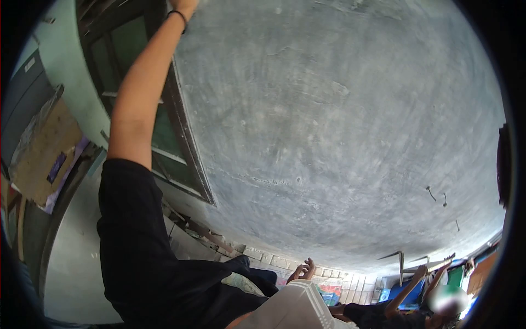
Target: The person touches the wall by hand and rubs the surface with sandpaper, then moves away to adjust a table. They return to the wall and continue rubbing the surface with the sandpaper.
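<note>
My left arm, in a black sleeve (131, 230), reaches up along a grey plastered wall (307, 109). A black band (176, 20) circles the wrist. My left hand (186, 4) is at the top edge, near the wall and the upper end of a dark wooden window frame (178, 104). The picture's edge cuts off its fingers, so whatever they hold or touch is hidden. My right hand is not in view. Low in the middle, another hand with bent fingers (304, 270) shows behind white cloth with stripes (298, 307); it seems to belong to someone else.
Lower right, a person in a dark shirt (370, 315) has raised arms. Metal brackets (401, 260) and hooks (433, 194) stick out of the wall. A worn cardboard piece (46, 151) is at the left. White bricks or tiles (359, 285) line the lower wall.
</note>
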A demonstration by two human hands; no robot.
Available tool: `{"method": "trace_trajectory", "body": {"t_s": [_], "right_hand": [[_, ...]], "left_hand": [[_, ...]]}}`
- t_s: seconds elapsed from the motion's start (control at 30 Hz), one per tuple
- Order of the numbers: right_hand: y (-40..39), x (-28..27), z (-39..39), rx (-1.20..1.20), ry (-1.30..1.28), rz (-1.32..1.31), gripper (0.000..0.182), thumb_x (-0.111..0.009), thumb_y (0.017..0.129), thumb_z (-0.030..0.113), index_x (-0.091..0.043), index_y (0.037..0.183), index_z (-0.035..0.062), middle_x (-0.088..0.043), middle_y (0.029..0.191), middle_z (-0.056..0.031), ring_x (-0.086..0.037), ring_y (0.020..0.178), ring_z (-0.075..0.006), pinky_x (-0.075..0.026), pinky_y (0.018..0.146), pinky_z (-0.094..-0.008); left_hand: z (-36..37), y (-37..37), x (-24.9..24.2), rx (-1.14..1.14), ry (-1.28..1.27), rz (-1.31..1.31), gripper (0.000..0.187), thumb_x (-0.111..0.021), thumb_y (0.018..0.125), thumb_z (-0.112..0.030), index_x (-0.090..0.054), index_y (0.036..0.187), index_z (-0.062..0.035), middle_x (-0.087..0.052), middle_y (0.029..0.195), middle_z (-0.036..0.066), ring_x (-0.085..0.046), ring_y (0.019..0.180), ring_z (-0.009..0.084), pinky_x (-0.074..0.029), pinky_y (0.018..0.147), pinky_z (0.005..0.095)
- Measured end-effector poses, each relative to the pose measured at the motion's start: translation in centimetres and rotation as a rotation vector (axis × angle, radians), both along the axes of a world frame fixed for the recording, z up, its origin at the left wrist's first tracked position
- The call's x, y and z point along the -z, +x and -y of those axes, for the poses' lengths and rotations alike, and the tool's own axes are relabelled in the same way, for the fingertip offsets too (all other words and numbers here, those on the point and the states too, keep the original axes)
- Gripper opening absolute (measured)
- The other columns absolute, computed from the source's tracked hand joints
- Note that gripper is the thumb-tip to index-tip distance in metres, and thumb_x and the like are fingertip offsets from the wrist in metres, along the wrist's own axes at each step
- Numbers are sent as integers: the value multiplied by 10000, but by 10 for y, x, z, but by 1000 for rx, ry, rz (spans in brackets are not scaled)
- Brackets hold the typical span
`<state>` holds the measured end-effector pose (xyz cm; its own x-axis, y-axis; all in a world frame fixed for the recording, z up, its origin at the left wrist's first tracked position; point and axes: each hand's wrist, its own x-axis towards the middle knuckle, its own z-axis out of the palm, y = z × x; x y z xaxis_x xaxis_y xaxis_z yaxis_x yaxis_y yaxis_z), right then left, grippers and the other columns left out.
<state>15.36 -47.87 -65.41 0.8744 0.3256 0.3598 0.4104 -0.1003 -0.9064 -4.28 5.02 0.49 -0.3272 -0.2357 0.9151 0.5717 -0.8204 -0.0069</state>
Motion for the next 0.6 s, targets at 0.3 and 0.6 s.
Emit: {"method": "trace_trajectory", "body": {"t_s": [0.3, 0.6], "right_hand": [[-11, -18, 23, 20, 5, -29, 391, -514, 914, -37, -580, 1298, -9, -609, 1085, -148, -568, 892, -224, -470, 713, -338], [-20, -16, 37, 93, -7, 53, 405, -526, 905, -13, -580, 1305, -9, -632, 1067, -160, -586, 886, -249, -470, 704, -357]], "left_hand": [[4, 3, 10, 2, 90, -56, 688, -412, 735, 239, -588, 1329, -60, -522, 1454, 174, -437, 1400, 369, -321, 1188, 407], [4, -10, 2, -14, 37, -29, 661, -404, 740, 211, -570, 1326, -46, -482, 1477, 205, -409, 1408, 398, -323, 1187, 443]]}}
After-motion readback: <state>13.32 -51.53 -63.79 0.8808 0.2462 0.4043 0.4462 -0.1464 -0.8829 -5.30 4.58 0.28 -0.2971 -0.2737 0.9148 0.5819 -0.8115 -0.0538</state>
